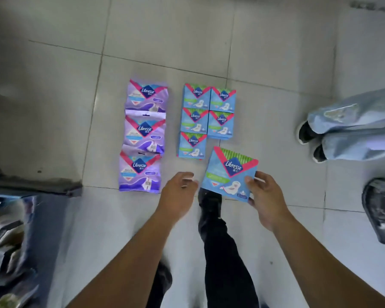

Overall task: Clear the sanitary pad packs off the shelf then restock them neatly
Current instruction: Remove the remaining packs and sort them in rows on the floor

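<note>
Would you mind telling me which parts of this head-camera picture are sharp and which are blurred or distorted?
Head view: the blue pack held by the right hand is sharp, its logo readable; the left hand shows slight motion blur; the shelf edge at lower left is smeared; floor tile lines bow from wide-angle distortion.

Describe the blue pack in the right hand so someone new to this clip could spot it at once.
On the tiled floor lie a column of three purple packs and, to its right, a block of five blue packs. Just below that block's empty corner is the held blue pack, in the grip of the right hand. Unlike its neighbours, it is tilted and held in a hand.
</note>
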`<state>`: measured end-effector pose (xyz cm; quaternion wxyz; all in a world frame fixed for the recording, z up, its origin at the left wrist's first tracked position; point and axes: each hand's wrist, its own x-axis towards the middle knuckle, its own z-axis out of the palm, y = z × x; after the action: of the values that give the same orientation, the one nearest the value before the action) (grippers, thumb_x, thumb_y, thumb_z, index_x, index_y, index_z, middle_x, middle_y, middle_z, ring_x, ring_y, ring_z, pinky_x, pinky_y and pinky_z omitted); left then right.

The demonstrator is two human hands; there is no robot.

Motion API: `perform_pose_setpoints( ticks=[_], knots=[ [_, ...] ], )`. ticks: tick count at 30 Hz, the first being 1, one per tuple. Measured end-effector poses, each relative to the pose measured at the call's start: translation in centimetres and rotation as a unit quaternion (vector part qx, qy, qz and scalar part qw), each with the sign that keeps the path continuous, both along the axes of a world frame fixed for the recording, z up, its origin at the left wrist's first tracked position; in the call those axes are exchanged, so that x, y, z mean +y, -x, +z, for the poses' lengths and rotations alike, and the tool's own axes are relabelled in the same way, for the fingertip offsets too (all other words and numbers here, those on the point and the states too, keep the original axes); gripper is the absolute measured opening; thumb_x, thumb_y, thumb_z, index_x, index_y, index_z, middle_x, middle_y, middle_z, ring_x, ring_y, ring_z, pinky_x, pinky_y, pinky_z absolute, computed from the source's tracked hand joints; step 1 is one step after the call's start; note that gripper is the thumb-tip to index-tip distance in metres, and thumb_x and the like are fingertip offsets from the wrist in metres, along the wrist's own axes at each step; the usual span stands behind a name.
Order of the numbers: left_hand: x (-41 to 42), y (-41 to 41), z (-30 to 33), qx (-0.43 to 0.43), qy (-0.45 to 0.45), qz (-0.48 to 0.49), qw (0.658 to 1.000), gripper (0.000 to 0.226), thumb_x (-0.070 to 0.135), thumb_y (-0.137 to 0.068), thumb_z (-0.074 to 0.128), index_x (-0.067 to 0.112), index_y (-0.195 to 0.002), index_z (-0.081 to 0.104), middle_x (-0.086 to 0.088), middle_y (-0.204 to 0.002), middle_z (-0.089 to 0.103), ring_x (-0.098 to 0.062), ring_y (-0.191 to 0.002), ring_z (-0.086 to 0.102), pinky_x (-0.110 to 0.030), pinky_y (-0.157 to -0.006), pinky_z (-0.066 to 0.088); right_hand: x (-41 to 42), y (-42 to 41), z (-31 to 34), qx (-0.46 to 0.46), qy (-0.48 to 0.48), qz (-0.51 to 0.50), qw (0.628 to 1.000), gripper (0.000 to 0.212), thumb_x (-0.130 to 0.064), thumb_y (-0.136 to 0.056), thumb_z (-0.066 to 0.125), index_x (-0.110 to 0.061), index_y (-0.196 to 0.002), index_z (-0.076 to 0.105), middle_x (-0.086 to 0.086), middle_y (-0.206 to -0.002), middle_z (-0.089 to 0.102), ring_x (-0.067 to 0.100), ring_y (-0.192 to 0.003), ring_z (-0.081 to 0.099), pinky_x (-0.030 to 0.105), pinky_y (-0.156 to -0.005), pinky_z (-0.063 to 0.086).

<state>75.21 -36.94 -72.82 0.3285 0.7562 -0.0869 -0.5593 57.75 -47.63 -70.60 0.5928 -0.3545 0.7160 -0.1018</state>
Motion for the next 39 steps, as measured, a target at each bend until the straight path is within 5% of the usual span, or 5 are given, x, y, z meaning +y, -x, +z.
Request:
perform_pose_setpoints(
  ticks=[12,21,26,31,39],
  knots=[
    [-12.4,-2.3,-26.4,-0.185,-0.073,-0.069,0.978,0.05,0.022,-0.09,0.066,0.002,-0.132,0.048,-0.014,-0.133,0.056,-0.028,-0.123,0.052,-0.02,-0.09,0.034,-12.0,3.7,-31.4,0.068,-0.003,0.038,0.997,0.022,-0.016,-0.092,0.065,-0.019,-0.11,0.053,0.01,-0.116,0.064,0.027,-0.099,0.067,0.032,-0.069,0.054],
    [-10.8,-3.8,-32.6,-0.152,-0.097,-0.077,0.981,0.059,0.053,-0.08,0.064,0.019,-0.126,0.053,0.002,-0.116,0.067,-0.018,-0.105,0.064,-0.039,-0.095,0.05,-12.1,1.5,-37.3,0.063,0.006,0.094,0.994,0.025,-0.021,-0.094,0.062,-0.014,-0.119,0.059,0.005,-0.117,0.066,0.019,-0.096,0.067,0.033,-0.079,0.054],
    [-10.5,-3.8,-30.6,-0.142,-0.125,-0.109,0.976,0.063,0.051,-0.088,0.058,0.013,-0.136,0.046,-0.008,-0.129,0.061,-0.028,-0.118,0.058,-0.043,-0.099,0.046,-11.8,1.5,-33.7,0.092,-0.003,0.173,0.981,0.043,-0.021,-0.098,0.055,-0.011,-0.139,0.048,0.004,-0.136,0.056,0.017,-0.112,0.058,0.031,-0.096,0.047],
    [-8.8,-3.7,-22.3,-0.193,-0.112,-0.098,0.97,0.047,0.034,-0.095,0.055,0.009,-0.134,0.047,-0.012,-0.131,0.058,-0.027,-0.119,0.055,-0.035,-0.099,0.043,-9.7,-0.6,-23.6,0.127,0.072,0.318,0.937,0.038,-0.021,-0.099,0.052,-0.013,-0.136,0.051,0.004,-0.134,0.057,0.017,-0.115,0.056,0.016,-0.083,0.04],
    [-2.1,-7.4,1.5,-0.361,0.014,-0.078,0.929,0.029,0.029,-0.093,0.053,0.023,-0.122,0.059,0.002,-0.12,0.061,-0.021,-0.111,0.056,-0.035,-0.089,0.046,-1.7,-10.9,0.4,0.084,0.304,0.564,0.763,0.039,-0.025,-0.098,0.05,-0.017,-0.137,0.052,0.0,-0.137,0.055,0.02,-0.124,0.048,0.031,-0.099,0.038]
  ],
)
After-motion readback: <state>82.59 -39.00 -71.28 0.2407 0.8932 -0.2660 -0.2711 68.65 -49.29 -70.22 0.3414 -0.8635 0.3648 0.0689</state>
